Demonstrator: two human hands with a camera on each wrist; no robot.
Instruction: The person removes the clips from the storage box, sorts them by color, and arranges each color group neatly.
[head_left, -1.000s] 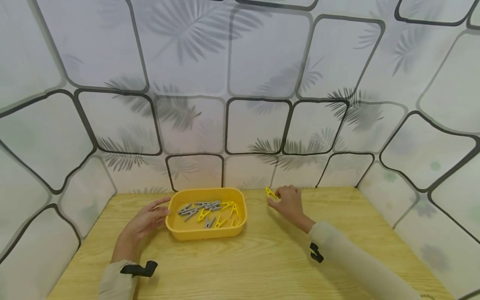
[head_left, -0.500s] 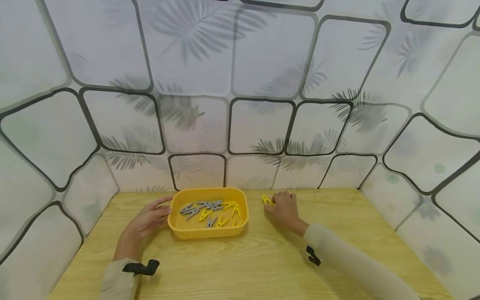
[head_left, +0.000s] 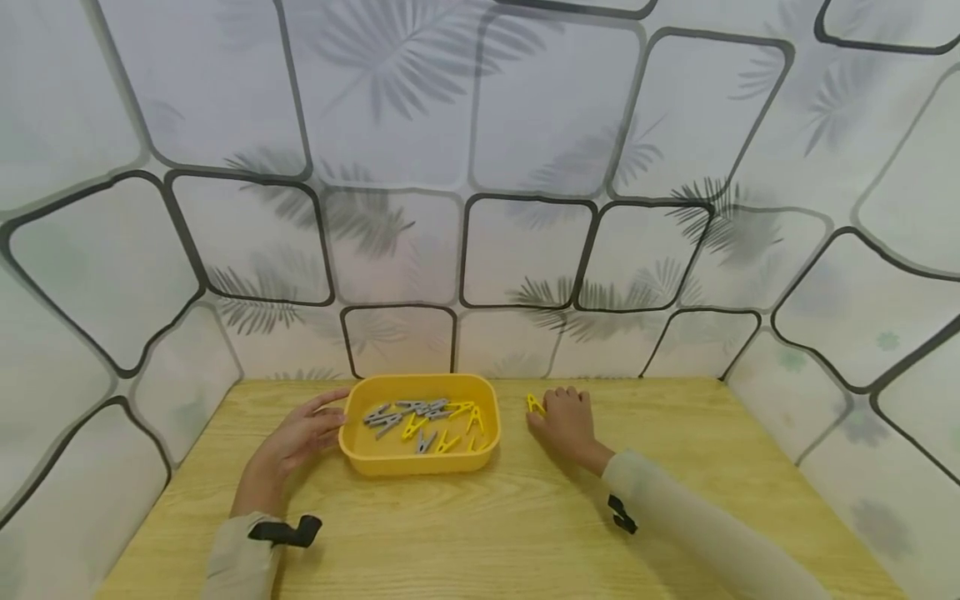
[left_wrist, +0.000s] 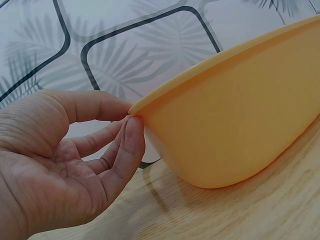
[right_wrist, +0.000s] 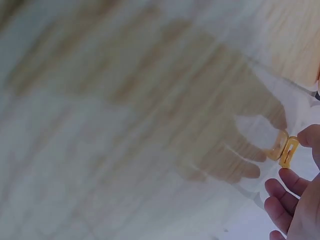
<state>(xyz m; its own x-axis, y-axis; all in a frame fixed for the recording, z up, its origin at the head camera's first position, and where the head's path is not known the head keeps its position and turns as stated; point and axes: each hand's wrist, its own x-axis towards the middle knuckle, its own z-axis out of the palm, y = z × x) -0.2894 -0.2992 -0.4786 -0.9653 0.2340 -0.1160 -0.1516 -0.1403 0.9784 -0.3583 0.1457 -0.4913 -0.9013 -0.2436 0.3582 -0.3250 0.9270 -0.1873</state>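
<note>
In the head view, a yellow-orange plastic tub [head_left: 420, 467] stands on the wooden table, with grey clothespins [head_left: 387, 423] and yellow clothespins [head_left: 446, 443] lying loose inside. At its left end my left hand [head_left: 303, 433] pinches the rim [left_wrist: 200, 70] between fingertips, the other fingers loosely bent. To the right of the tub, my right hand [head_left: 566, 423] holds one yellow clothespin [head_left: 535, 405] low over the tabletop. The right wrist view has that clothespin [right_wrist: 288, 152] between thumb and forefinger, beside its reflection; whether it touches the table I cannot tell.
The pale wooden table [head_left: 465, 533] runs back to a patterned wall covering [head_left: 525, 250] with leaf prints, which also closes off both sides. A black strap [head_left: 285, 532] sits on the left sleeve, another black strap [head_left: 621, 513] on the right.
My right hand has come down and slightly nearer, bringing the yellow clothespin close to the tabletop. The left hand keeps its place at the tub. The head view has shifted a little.
</note>
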